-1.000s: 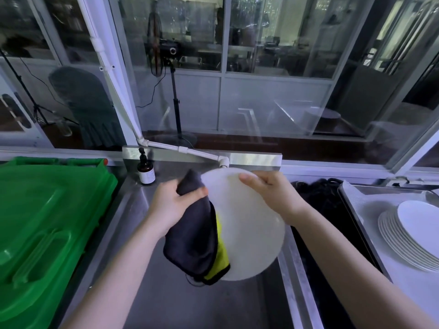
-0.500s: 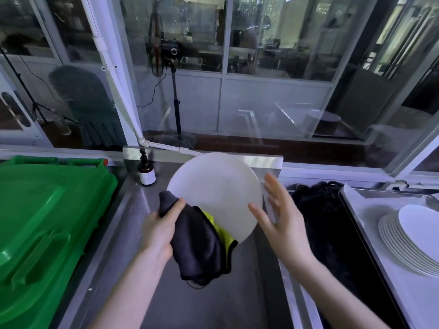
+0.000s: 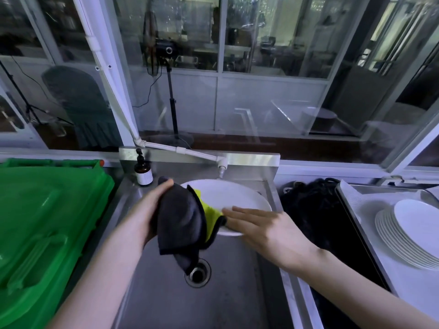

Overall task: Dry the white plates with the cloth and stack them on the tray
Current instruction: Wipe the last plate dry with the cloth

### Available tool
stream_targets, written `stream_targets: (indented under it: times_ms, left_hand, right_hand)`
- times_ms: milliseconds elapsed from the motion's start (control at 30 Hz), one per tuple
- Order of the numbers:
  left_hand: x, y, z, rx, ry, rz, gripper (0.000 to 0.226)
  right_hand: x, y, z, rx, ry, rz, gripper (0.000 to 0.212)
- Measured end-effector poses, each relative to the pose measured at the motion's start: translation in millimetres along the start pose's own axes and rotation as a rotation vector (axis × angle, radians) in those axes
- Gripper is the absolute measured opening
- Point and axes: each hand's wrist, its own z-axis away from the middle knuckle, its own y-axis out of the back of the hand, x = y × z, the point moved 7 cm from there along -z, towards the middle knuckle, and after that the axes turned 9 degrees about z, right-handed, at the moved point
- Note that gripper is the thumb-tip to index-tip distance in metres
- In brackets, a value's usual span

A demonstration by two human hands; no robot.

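A: Over sink drain (image 3: 197, 274): left hand (image 3: 146, 216), fingers clamped on dark cloth (image 3: 180, 222), which covers the white plate (image 3: 231, 197) at its left rim?
B: Yes. Right hand (image 3: 267, 230), fingers straight, lies flat on the near rim. Beyond: amber pump bottle (image 3: 143, 172), tap (image 3: 221, 166). Right: plate stack (image 3: 413, 236) on tray (image 3: 363, 203).

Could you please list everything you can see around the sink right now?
sink: one, steel, centre
drain: one, dark, sink floor
tap pipe: one, white, behind the sink
tray: one, metal, white liner, far right
stacked plates: one stack, white, on the tray
plate: one, white, held over the sink
cloth: one, dark grey and yellow-green, over the plate's left edge
pump bottle: one, brown, sink's back left corner
bin lid: one, green, left
black bundle: one, between sink and tray, unidentifiable
left hand: grips the cloth
right hand: open, fingers straight at the plate's near rim
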Motion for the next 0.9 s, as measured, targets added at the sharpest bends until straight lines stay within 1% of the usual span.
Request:
stream_targets:
  times_ms: [67,100,133,167,200,267,300,333,400,433,467,500,533,567,600,667,733,767,800,867,900]
  left_hand:
    - [1,-8,1,-0.018,-0.03,0.201,0.034]
    - [3,-9,2,-0.001,-0.085,0.275,0.034]
    - [6,-7,4,0.043,-0.156,0.329,0.032]
    - [9,-2,7,0.094,-0.22,0.365,0.031]
    - [11,2,11,0.142,-0.268,0.39,0.037]
    - [13,6,17,0.205,-0.353,0.382,0.049]
    - [16,4,23,0.231,-0.417,0.348,0.048]
    - [19,-2,33,0.25,-0.51,0.3,0.042]
    - [22,-24,58,0.257,-0.724,0.142,0.022]
    - [20,-38,69,0.222,-0.807,0.03,0.016]
    - [16,-53,77,0.136,-0.871,-0.114,0.018]
    - [10,-70,85,0.004,-0.935,-0.283,0.028]
    - [2,-85,92,-0.145,-1.013,-0.464,0.043]
    - [-5,-96,95,-0.264,-1.103,-0.646,0.054]
    - [-8,-102,97,-0.32,-1.188,-0.793,0.058]
    - [-4,-105,94,-0.314,-1.314,-0.976,0.056]
    - [1,-107,88,-0.276,-1.378,-1.06,0.052]
    - [4,-108,83,-0.248,-1.364,-1.054,0.051]
    - [7,-107,78,-0.223,-1.304,-1.001,0.052]
    - [11,-104,65,-0.222,-1.144,-0.81,0.051]
    - [10,-104,63,-0.235,-1.113,-0.738,0.049]
  right_hand:
    - [12,-6,1,-0.022,-0.243,-0.183,0.032]
    - [20,-11,4,-0.034,-0.377,-0.296,0.026]
    - [28,-18,7,-0.046,-0.518,-0.456,0.022]
    - [34,-23,12,-0.039,-0.651,-0.638,0.027]
    - [38,-27,16,0.001,-0.759,-0.809,0.032]
    - [44,-31,24,0.104,-0.914,-1.048,0.037]
    - [43,-32,26,0.141,-0.956,-1.132,0.038]
    - [41,-33,26,0.161,-0.975,-1.185,0.036]
    - [33,-37,20,0.164,-0.974,-1.19,0.035]
    - [29,-38,15,0.168,-0.975,-1.173,0.04]
    - [25,-39,10,0.186,-0.977,-1.159,0.048]
    - [24,-37,4,0.219,-0.977,-1.143,0.056]
    - [25,-34,0,0.266,-0.979,-1.124,0.06]
    - [28,-30,-3,0.311,-0.986,-1.102,0.062]
    - [31,-27,-4,0.344,-1.0,-1.086,0.063]
    - [34,-26,-4,0.371,-1.021,-1.087,0.068]
    - [29,-29,-3,0.376,-1.043,-1.089,0.07]
    - [26,-32,-2,0.375,-1.047,-1.074,0.07]
    - [22,-35,-1,0.369,-1.046,-1.049,0.068]
    - [19,-38,0,0.353,-1.03,-1.002,0.067]
    - [20,-39,0,0.353,-1.03,-0.98,0.065]
